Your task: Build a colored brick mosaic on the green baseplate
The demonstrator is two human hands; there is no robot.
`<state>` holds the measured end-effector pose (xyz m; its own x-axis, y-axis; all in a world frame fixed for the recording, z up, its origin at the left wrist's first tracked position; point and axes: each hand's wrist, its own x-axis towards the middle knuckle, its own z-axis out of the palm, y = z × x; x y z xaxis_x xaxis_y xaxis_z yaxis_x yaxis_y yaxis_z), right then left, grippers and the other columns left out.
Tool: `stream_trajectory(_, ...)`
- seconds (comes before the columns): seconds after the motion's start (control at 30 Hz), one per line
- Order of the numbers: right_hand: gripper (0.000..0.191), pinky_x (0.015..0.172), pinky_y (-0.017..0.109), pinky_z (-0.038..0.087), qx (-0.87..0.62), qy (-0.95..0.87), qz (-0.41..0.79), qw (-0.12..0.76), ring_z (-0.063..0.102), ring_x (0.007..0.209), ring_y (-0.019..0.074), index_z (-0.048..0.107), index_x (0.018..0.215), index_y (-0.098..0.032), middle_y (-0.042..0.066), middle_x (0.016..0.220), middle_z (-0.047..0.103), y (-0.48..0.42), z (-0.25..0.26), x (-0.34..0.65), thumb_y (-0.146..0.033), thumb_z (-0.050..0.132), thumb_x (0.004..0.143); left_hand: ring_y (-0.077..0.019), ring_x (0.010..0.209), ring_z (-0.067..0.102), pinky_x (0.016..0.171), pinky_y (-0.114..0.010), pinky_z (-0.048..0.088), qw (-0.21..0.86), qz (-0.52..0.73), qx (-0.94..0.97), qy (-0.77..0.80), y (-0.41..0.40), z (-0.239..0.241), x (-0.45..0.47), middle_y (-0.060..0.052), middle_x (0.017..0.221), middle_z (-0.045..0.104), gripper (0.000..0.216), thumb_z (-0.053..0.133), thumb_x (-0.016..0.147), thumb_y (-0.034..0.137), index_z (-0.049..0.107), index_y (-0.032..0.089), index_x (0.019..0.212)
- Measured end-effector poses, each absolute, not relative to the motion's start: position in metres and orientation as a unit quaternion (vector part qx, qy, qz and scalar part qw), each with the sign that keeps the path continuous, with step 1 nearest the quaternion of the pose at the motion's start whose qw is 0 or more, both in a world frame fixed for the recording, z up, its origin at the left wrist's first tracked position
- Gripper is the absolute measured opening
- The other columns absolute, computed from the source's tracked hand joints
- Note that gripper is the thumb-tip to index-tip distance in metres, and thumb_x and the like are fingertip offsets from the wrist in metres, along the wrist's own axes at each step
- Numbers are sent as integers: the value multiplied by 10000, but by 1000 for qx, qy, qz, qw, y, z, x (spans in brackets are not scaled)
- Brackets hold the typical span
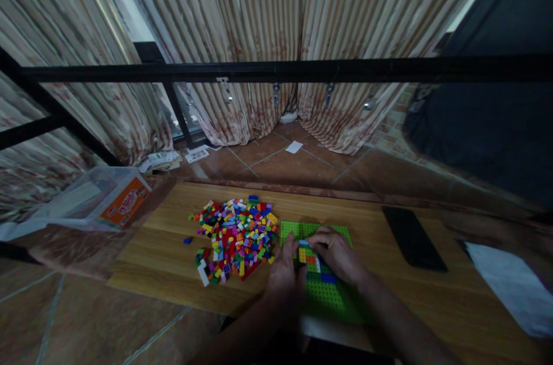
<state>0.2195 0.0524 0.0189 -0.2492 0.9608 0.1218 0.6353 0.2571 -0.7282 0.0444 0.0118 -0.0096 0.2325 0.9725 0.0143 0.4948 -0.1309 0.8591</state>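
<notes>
A green studded baseplate [302,230] lies on a wooden board [164,250], with a few coloured bricks [311,261] fixed to its middle. My left hand [284,274] rests on the plate's left edge, fingers together and pointing at those bricks. My right hand [334,253] lies curled over the plate, fingertips pressed down on the fixed bricks. What sits under the fingertips is hidden. A heap of several small loose bricks [235,237] in many colours lies just left of the plate.
A black phone [413,237] lies on the board to the right, and a white sheet [512,284] beyond it. A clear plastic box with an orange label [99,199] sits at the left. A black metal rail [276,71] crosses in front of curtains.
</notes>
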Motion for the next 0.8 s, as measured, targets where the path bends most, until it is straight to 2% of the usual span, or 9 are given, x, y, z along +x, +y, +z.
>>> stream_trajectory(0.1,223,756,343,465,-539,-727,295,307,610,820,205,772,828,-256,46,811,667,52,15,220,-262,555,877,-284,1330,451,1106,-495,396,373,313,706,514,11,-9,41,-129,1379,559,763,521,818,165,212,165,1517)
stream_trajectory(0.2,171,800,366,489,-536,-688,338,353,637,852,218,772,892,-255,48,873,708,51,8,222,-332,643,808,-284,1311,468,1099,-502,404,357,330,722,493,11,-10,39,-132,1370,558,747,521,831,180,216,176,1514)
stream_trajectory(0.3,360,859,389,508,-550,-622,374,414,660,951,235,725,1081,-251,62,1007,734,49,2,228,-452,651,792,-271,1308,470,1097,-498,410,349,346,721,489,11,-12,39,-130,1359,557,732,515,840,187,219,185,1509)
stream_trajectory(0.37,446,899,411,507,-572,-573,373,453,663,1009,247,703,1129,-245,76,1067,737,49,0,234,-541,607,809,-270,1330,448,1105,-494,402,340,353,717,496,10,-12,40,-136,1387,527,725,516,840,189,229,181,1505)
stream_trajectory(0.5,492,925,456,499,-601,-540,353,471,665,1022,283,743,1010,-232,96,1069,744,49,-3,242,-639,609,767,-274,1371,396,1150,-507,335,306,343,740,491,8,-6,40,-135,1475,441,706,492,845,166,241,179,1505)
stream_trajectory(0.63,446,915,447,490,-598,-566,343,453,656,995,276,759,944,-233,88,1025,743,48,-7,240,-619,589,801,-260,1348,424,1147,-500,336,283,312,771,477,6,2,41,-120,1454,472,666,429,877,149,233,192,1512)
stream_trajectory(0.8,375,948,425,451,-586,-597,330,437,618,1008,260,769,809,-249,75,1021,699,47,-13,232,-596,629,785,-280,1319,443,1125,-494,360,264,293,784,479,5,1,42,-147,1429,483,663,404,891,170,196,149,1520)
